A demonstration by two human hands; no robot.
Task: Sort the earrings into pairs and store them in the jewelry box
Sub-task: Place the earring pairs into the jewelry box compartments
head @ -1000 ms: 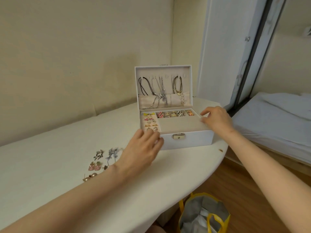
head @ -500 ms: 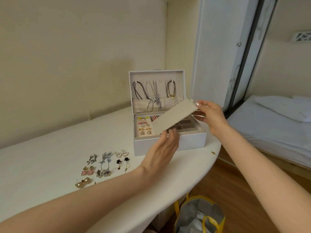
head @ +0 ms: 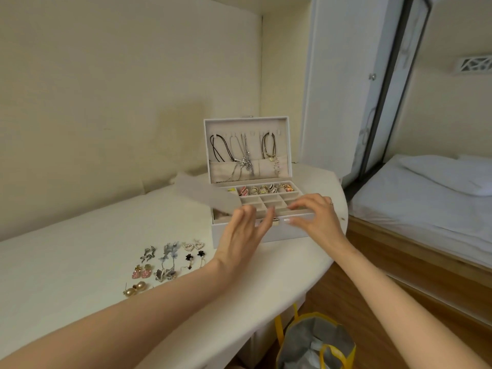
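The white jewelry box (head: pixel 288 233) stands open on the white table (head: pixel 80 235), with necklaces hanging in its upright lid (head: pixel 246 145). A row of rings (head: pixel 263 189) lies behind bare small compartments (head: pixel 269 201). My left hand (head: pixel 243 233) pinches the near end of a flat grey cover panel (head: pixel 205 194), which is blurred and reaches out to the left of the box. My right hand (head: pixel 316 217) hovers over the box's front edge with fingers spread. Several earring pairs (head: pixel 167 262) lie in rows on the table left of the box.
The table's curved edge (head: pixel 306 283) runs just right of the box. Below it a yellow-and-grey bag (head: pixel 316 342) sits on the wooden floor. A bed with white bedding (head: pixel 415 209) is at the right. A wall stands close behind the box.
The grey panel was lifted off the box's compartments with both hands. My right hand has let go of it, and my left hand has swung it to the left of the box.
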